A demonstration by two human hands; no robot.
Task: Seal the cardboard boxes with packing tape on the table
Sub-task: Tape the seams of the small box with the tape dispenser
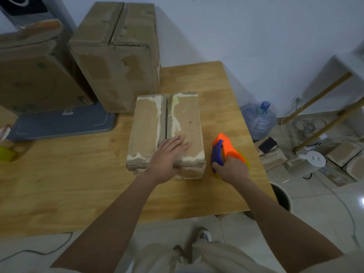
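A small worn cardboard box lies flat on the wooden table, its two top flaps meeting at a dark centre seam. My left hand rests flat on the near end of its top, fingers straight across the seam. To the right of the box, my right hand grips the handle of an orange and purple tape dispenser, which stands just off the box's right side. Two bigger cardboard boxes stand behind: one upright and one at far left.
A grey tray lies under the far-left box. A yellow object sits at the table's left edge. Off the right edge, on the floor, are a water jug, a dark bin, small boxes and cables.
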